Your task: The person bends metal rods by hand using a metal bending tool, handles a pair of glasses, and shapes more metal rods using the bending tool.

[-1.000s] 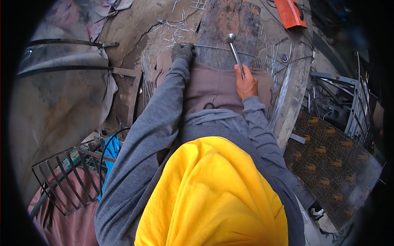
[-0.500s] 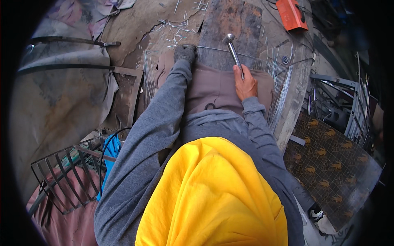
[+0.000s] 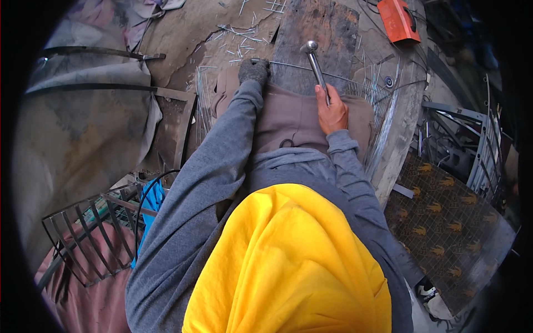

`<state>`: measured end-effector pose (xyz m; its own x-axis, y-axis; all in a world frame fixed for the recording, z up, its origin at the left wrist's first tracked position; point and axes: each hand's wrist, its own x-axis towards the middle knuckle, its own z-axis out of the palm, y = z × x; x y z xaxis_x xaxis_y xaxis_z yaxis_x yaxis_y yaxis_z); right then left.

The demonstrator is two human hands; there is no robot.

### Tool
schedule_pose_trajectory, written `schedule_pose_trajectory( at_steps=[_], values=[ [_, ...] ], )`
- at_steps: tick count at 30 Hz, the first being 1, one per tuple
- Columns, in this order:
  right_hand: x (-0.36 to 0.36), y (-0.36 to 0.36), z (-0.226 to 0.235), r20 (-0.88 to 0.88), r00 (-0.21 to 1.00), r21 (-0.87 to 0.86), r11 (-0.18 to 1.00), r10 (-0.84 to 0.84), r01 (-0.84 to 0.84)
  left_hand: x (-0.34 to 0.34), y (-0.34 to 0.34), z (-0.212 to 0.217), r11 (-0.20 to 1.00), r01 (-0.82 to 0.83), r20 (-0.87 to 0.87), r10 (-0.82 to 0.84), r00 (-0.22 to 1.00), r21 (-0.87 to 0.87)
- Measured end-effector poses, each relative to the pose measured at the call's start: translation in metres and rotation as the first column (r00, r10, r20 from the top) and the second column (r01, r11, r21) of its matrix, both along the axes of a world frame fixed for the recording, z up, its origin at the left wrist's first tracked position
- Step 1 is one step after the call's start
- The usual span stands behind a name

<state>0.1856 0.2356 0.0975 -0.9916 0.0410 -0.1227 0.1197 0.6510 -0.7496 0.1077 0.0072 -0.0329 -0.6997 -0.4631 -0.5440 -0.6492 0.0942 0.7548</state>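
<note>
My left hand (image 3: 254,71), in a dark grey knitted glove, is closed around one end of a thin metal rod (image 3: 311,69). From the fist the rod runs to the right across a worn wooden board (image 3: 319,22). My bare right hand (image 3: 334,114) grips a hammer (image 3: 317,69) by its shiny metal handle. The rounded hammer head points away from me, over the board and apart from its surface as far as I can tell. A brown cloth (image 3: 288,119) covers my lap below both hands.
Short cut rod pieces (image 3: 241,36) litter the ground at the far left. Bundles of long thin rods (image 3: 386,119) lie right of my lap. An orange metal box (image 3: 398,21) stands far right, a patterned dark panel (image 3: 444,227) near right, a metal frame (image 3: 91,238) near left.
The hammer head has shifted slightly left and away from me over the board. My left hand keeps its hold on the rod. The whole view has drifted a little.
</note>
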Motion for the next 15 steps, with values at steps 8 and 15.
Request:
schedule_pose_trajectory(
  at_steps=[8,15],
  values=[
    [0.003,0.005,-0.017,0.092,0.995,0.069,0.997,0.034,-0.04,0.0,0.01,0.016,0.999,0.043,0.021,-0.042,0.999,-0.028],
    [-0.002,-0.013,-0.009,0.02,0.998,-0.02,0.998,0.061,-0.06,0.001,-0.004,-0.014,0.998,0.009,-0.012,-0.01,1.0,-0.065]
  ],
)
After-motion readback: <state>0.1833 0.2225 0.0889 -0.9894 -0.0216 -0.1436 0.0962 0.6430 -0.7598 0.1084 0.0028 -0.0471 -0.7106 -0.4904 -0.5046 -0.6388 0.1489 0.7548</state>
